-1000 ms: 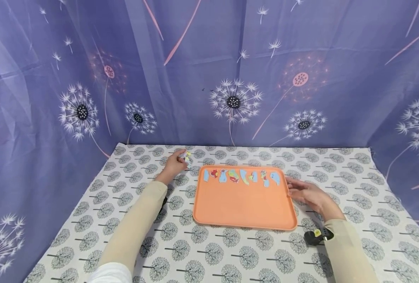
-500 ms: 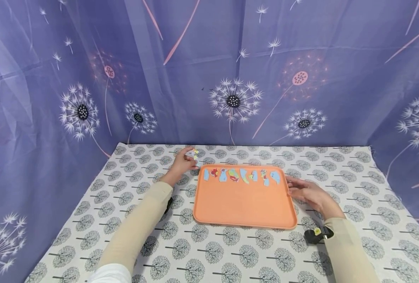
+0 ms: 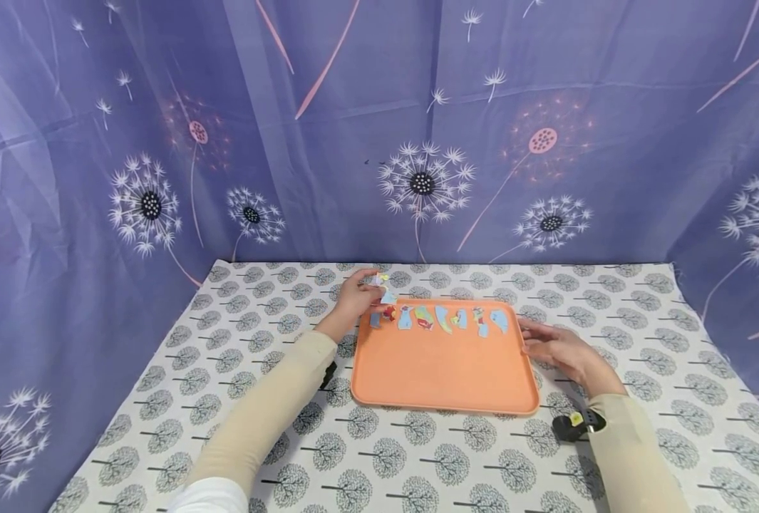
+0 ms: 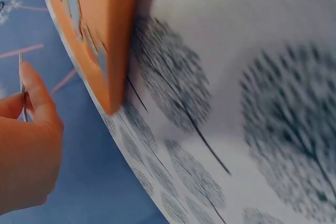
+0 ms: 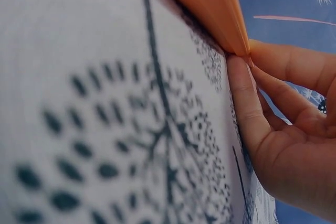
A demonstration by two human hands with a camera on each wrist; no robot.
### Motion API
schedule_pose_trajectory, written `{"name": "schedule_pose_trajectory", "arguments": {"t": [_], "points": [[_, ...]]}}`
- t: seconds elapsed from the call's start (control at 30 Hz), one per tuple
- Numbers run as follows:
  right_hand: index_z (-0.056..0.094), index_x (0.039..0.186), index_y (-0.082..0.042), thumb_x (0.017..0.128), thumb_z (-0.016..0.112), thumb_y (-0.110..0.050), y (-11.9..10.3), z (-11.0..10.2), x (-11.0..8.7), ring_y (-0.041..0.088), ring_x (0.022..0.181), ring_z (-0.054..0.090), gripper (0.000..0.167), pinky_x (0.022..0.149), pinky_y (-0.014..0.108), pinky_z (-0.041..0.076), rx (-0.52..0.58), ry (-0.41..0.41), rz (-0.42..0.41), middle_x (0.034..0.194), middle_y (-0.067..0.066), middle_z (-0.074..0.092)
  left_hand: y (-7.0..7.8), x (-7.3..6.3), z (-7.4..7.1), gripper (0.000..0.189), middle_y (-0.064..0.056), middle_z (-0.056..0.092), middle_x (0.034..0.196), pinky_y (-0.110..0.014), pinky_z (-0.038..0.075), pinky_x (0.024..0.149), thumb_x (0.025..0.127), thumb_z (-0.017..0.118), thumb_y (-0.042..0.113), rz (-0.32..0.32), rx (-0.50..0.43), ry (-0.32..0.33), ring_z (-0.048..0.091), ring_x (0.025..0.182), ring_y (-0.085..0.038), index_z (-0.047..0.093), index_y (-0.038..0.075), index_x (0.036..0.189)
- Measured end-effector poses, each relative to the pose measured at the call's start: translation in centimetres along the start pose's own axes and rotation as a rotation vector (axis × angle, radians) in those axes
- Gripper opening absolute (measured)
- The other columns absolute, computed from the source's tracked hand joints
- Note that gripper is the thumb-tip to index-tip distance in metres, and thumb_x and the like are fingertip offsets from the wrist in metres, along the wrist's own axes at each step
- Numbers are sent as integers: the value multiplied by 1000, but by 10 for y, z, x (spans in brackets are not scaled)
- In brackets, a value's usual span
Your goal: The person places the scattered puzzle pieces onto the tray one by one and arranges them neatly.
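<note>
My left hand point(image 3: 353, 303) pinches a thin puzzle piece point(image 3: 388, 296) between thumb and fingers, over the far left corner of an orange tray point(image 3: 443, 374). That piece is pale blue with some yellow; the left wrist view catches it edge-on as a thin strip point(image 4: 22, 85). My right hand point(image 3: 561, 354) holds the tray's right edge, thumb and fingertips at the rim, as the right wrist view shows with the hand point(image 5: 294, 124) close up. Along the tray's far side lies a row of several irregular puzzle pieces point(image 3: 424, 318), light blue with red and green prints. The left hand partly covers the leftmost ones.
A white cloth with grey tree prints point(image 3: 385, 459) covers the table under the tray. Behind and at both sides hangs a purple curtain point(image 3: 328, 178) with dandelion prints. A black wrist camera point(image 3: 571, 426) sits on the right wrist.
The left hand has moved right with its puzzle piece, from the cloth beside the tray to over the tray's far left corner. The right hand has stayed at the tray's edge.
</note>
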State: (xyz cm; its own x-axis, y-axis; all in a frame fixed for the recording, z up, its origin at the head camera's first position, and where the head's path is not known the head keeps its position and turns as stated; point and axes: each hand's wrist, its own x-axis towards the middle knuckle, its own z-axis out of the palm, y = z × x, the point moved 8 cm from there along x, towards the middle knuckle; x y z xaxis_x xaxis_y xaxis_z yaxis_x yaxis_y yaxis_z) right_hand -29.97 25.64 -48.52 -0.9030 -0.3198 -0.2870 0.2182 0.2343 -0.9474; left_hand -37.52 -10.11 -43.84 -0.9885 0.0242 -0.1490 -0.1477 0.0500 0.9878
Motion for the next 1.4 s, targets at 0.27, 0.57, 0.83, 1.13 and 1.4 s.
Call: {"name": "schedule_pose_trajectory", "arguments": {"t": [0.27,0.57,0.83,1.13,1.4], "points": [[19,151,-2,90,63,-5,-1,0,0,10,105,59,76,100,31,49,2,-7,-3,140,29,38,0,-5,30,51,-23,65,102,-41,61,70,89,63,-3,-18,3,-30,62,65,-17,51,9,137],[19,151,-1,90,63,-6,-3,1,-1,13,108,57,76,102,35,48,-16,-14,-10,143,32,34,-1,-9,69,48,-16,67,95,-33,62,66,86,67,-3,-22,-32,-66,63,66,-18,55,9,132],[19,151,-2,89,64,-6,-2,0,-1,9,104,58,76,98,29,50,6,9,11,142,30,36,-8,-16,104,49,-13,67,92,-39,62,65,85,67,-4,-48,-44,-121,62,58,-17,57,10,131],[21,150,0,88,64,-4,-5,0,-3,13,107,58,76,99,32,50,-22,22,-10,143,33,34,-14,-27,139,48,-14,67,83,-31,61,56,82,65,-10,-39,-55,-138,60,52,-16,57,3,128],[21,150,-1,89,65,-6,-4,0,-2,11,105,58,75,99,30,50,-15,20,-3,141,31,38,-16,-39,165,43,-17,66,77,-29,61,53,78,67,-16,-83,-6,-154,58,48,-16,60,2,118]]}}
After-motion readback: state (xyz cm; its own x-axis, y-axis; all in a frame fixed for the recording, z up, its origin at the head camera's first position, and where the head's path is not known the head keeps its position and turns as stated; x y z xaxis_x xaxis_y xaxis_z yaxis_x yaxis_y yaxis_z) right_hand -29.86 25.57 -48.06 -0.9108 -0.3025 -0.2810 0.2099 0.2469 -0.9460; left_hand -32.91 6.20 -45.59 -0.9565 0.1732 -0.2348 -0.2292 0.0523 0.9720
